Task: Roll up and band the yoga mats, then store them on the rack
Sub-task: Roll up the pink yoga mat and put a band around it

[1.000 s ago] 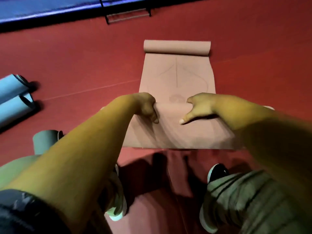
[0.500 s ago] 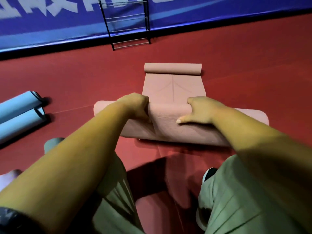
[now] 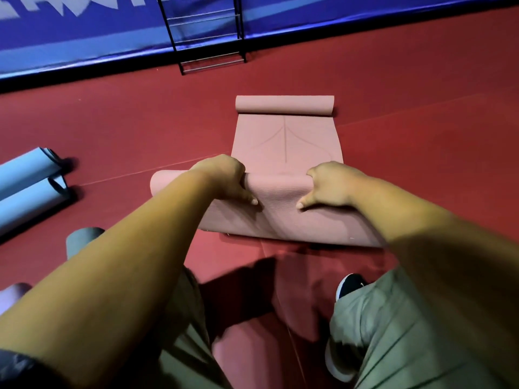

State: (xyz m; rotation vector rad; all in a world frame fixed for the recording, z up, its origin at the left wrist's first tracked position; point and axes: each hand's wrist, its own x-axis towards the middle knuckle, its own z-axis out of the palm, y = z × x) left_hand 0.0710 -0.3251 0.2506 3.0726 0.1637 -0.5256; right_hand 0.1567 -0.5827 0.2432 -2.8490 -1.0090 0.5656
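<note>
Hands both on pink mat [image 3: 285, 141], which lies lengthwise on the red floor [image 3: 421, 164] straight ahead of me. Mat's far end is curled into a tight far roll [image 3: 283, 103]. Its near end is turned over into a loose near roll [image 3: 278, 192] lying across the mat's width.

Left hand [image 3: 224, 178] grip: fingers curled over the top of near roll, thumb pressed on its front face. Right hand [image 3: 328, 183] grip: same, fingers hooked over the top, thumb down on the front. Both sit near the roll's middle with bare mat between them. I read both grips as closed on the roll.

Left of pink mat: two rolled blue mats [image 3: 22, 169] side by side, touching. Nearer me on that side is a rolled grey-green mat [image 3: 81, 240], partly hidden by my left forearm.

Beyond pink mat's far end: black metal rack [image 3: 207, 32] against the blue wall pad [image 3: 84, 37]. On my side of the mat's near edge, to the right: my black shoe [image 3: 349, 284].
</note>
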